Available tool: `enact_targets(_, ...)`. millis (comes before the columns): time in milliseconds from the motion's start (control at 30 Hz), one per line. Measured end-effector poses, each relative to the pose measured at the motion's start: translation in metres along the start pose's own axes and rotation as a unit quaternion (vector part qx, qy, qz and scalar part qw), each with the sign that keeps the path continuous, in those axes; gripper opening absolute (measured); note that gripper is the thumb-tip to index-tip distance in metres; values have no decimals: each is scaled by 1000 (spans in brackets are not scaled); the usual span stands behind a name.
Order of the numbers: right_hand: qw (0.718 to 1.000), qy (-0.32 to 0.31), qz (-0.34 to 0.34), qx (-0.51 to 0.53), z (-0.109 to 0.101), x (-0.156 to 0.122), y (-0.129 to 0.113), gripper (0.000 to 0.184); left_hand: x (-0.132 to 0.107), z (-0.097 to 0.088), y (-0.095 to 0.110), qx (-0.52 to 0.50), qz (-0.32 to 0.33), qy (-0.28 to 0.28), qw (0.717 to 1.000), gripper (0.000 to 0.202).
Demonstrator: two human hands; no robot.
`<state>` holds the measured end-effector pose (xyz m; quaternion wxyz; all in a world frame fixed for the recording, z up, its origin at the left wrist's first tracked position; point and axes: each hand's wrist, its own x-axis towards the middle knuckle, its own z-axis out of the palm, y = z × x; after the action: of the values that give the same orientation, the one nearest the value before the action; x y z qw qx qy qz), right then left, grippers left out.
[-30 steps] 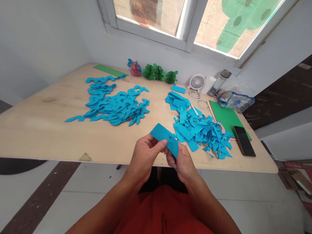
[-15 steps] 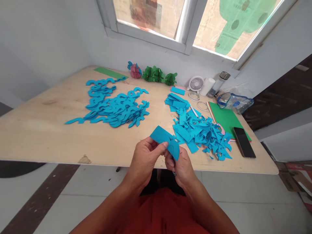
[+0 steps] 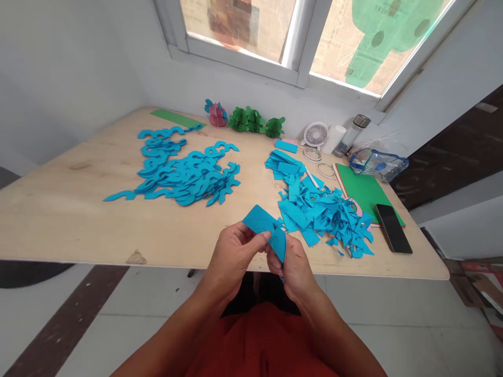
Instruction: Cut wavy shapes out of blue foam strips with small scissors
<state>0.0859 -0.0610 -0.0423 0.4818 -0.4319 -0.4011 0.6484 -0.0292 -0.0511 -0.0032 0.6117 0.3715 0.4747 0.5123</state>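
Low at center, just over the desk's (image 3: 58, 220) near edge, the left hand (image 3: 231, 256) and right hand (image 3: 294, 269) both pinch a blue sheet (image 3: 261, 220), held up off the desk. The left thumb presses on its face, while the right fingers close around its lower, curved part; a small dark object at the right hand is too small to tell. Just right of the hands lies a heap of blue scraps (image 3: 326, 214). Left of center, well apart, curvy blue cutouts (image 3: 184, 178) sprawl in a pile. At far right, a phone (image 3: 393, 228) rests on a green sheet (image 3: 365, 191). Paper decorations (image 3: 251, 119) stand along the back edge at upper center, and a small fan (image 3: 316, 134) and clear pouch (image 3: 377, 165) sit at upper right.
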Motion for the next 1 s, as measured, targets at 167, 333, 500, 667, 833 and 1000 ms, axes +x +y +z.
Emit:
enact_targets(167,1000,6,-3,-12,0,0,-1,40,0,-2,-3,1,-4,0,1000,11)
enact_targets(333,1000,10,8,-7,1,0,-3,34,1,-3,-4,-11,-1,-5,1000,11)
enact_targets(500,1000,11,12,-4,2,-1,-3,31,3,-1,-3,-19,-1,-7,1000,13)
enact_targets(667,1000,7,3,-13,1,-2,-1,35,3,-2,0,-14,0,-16,1000,18)
enact_targets(833,999,-1,-4,-32,0,-2,-2,42,3,-5,0,1,2,-20,1000,22)
enact_targets(1000,1000,-1,0,-27,-1,-1,-2,44,4,-5,0,12,-1,-23,1000,21)
